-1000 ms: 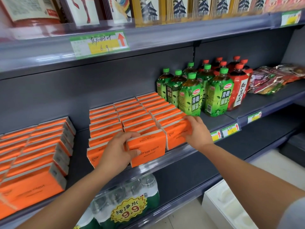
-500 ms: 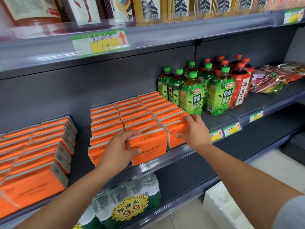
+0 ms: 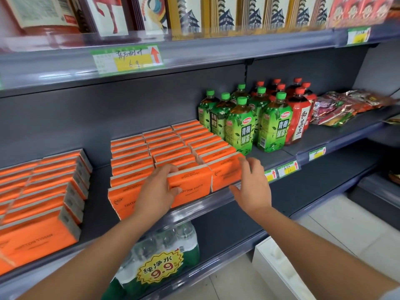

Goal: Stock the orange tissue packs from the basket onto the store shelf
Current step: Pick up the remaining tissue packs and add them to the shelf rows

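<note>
Head view: the left hand (image 3: pixel 157 191) grips the front orange tissue pack (image 3: pixel 192 188) on the shelf (image 3: pixel 97 198) — fingers over its top, thumb on its face. Right hand (image 3: pixel 252 187) spread loose just beyond — holding nothing.

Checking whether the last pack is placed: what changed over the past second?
The right hand let go of the front right tissue pack and drew back off it, fingers spread. The left hand still grips the front middle pack; the tea bottles stayed put.
</note>
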A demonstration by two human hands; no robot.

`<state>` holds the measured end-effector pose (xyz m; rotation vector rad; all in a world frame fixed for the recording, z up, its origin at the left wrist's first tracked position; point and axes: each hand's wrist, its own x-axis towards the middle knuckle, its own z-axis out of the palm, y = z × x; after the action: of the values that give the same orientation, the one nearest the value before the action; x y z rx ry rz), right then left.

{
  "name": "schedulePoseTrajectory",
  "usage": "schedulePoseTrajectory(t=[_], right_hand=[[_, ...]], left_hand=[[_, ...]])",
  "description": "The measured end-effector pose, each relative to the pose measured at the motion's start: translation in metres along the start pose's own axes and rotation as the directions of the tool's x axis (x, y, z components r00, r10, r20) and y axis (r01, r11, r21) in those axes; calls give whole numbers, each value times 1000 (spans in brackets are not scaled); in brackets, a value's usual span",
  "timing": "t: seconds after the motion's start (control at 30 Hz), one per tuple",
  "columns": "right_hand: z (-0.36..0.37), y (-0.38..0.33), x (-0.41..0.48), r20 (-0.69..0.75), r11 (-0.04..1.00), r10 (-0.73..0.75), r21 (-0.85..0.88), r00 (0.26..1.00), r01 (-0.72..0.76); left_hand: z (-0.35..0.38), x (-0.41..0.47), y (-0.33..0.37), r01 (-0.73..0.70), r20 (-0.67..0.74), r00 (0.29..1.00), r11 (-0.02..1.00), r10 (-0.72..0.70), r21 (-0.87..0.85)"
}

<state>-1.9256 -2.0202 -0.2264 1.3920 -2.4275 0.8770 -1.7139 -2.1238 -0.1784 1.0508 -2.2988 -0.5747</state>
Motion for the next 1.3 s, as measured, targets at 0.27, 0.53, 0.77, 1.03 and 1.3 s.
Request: schedulePoseTrajectory(t=[0.27,0.53,0.77,1.03,1.3], right_hand=[[7,-3,-32,125,1000,-8,4,992,7],[13,-10,-42,217,999,-34,-2,976,35],[17,-10,-46,272,999,-54,5,961,54],[14,-4,-52,314,997,-67,-7,947,73],[-7,16,-85,371,997,-35,-50,928,58]], left_hand=[[10,2,0,-91,-88,988,933,129,348],[17,12,-6,-78,-103,983,853,152,516],[23,13,-9,-97,-82,978,768,191,633],[23,9,-4,-101,-97,969,728,225,678],[52,-27,34,-338,9,905,706,425,622]])
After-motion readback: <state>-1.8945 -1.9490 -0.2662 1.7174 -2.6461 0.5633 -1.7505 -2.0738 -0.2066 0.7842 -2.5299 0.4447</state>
